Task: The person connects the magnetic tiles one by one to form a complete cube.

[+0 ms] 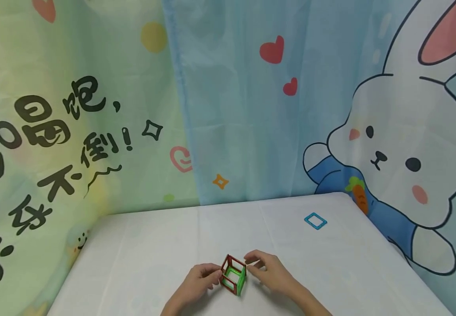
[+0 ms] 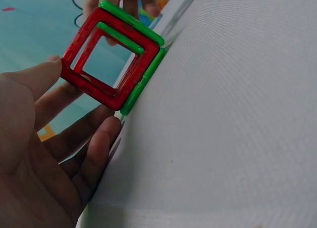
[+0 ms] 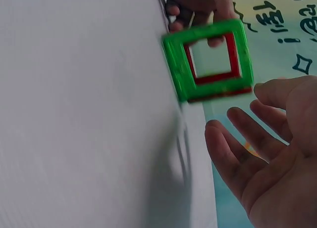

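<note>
A small cube of red and green square frame-shaped magnetic tiles (image 1: 241,283) stands tilted at the front middle of the table. My left hand (image 1: 196,283) pinches its left edge between thumb and a finger. In the left wrist view, a red frame (image 2: 91,93) faces the camera, with green frames along two edges. My right hand (image 1: 273,274) is beside the cube's right corner, fingers spread and loosely bent. In the right wrist view, that thumb (image 3: 272,91) is at the corner of the green frame (image 3: 177,65); I cannot tell whether it touches.
A single blue square frame tile (image 1: 309,217) lies flat towards the back right of the white-covered table (image 1: 153,245). Behind the table hangs a printed curtain (image 1: 232,109) with hearts, lettering and a white rabbit.
</note>
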Action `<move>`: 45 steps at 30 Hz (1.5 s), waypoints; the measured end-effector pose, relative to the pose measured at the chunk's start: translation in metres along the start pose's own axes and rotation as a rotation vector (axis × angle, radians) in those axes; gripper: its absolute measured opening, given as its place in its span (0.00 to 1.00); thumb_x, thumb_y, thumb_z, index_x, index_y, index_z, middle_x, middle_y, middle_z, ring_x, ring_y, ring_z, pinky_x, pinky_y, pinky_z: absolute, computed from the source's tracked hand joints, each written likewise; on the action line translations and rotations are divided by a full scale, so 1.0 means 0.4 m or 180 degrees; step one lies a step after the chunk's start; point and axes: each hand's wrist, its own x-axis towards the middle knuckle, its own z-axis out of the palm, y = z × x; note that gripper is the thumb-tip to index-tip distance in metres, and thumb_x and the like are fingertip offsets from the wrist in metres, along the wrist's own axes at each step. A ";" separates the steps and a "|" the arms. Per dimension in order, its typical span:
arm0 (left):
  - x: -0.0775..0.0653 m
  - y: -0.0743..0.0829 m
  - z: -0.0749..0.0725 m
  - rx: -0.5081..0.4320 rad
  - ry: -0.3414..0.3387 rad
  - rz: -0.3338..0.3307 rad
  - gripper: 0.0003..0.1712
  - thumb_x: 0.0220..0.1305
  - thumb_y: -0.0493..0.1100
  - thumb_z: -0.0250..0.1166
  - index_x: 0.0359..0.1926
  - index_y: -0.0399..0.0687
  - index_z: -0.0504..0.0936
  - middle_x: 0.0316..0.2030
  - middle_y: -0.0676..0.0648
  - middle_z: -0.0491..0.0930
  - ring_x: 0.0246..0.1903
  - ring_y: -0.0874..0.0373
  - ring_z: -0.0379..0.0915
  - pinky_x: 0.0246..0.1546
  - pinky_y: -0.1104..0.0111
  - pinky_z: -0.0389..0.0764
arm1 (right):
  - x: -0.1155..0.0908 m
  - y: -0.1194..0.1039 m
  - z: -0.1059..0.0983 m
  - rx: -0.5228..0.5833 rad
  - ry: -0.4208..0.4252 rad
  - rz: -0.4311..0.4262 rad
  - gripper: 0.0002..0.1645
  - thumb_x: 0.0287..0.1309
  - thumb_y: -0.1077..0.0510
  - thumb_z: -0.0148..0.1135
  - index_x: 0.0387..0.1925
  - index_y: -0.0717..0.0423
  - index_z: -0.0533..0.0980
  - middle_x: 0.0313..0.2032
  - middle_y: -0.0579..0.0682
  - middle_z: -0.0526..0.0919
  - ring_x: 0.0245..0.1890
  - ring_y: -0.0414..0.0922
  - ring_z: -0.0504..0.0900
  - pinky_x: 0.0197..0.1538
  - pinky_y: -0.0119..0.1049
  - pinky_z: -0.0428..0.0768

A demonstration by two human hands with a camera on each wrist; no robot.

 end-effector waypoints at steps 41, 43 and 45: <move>-0.013 -0.003 0.009 -0.0108 -0.0052 -0.0207 0.12 0.64 0.43 0.66 0.44 0.40 0.85 0.36 0.49 0.84 0.30 0.60 0.75 0.26 0.70 0.75 | -0.039 0.354 -0.400 -0.0860 0.1876 0.1286 0.30 0.57 0.54 0.67 0.52 0.73 0.70 0.50 0.73 0.74 0.51 0.69 0.70 0.52 0.62 0.69; -0.008 0.000 0.006 -0.0097 -0.0036 -0.0165 0.12 0.64 0.43 0.66 0.44 0.40 0.85 0.36 0.49 0.84 0.30 0.61 0.75 0.26 0.71 0.75 | -0.026 0.362 -0.409 -0.0854 0.1854 0.1266 0.32 0.56 0.53 0.68 0.53 0.73 0.70 0.51 0.74 0.73 0.52 0.69 0.70 0.53 0.62 0.68; -0.003 0.002 0.005 -0.0089 -0.0029 -0.0125 0.12 0.64 0.43 0.66 0.44 0.40 0.85 0.36 0.49 0.84 0.29 0.61 0.75 0.27 0.71 0.75 | -0.017 0.373 -0.419 -0.0846 0.1821 0.1278 0.36 0.55 0.50 0.70 0.54 0.72 0.69 0.52 0.74 0.73 0.53 0.69 0.69 0.54 0.62 0.67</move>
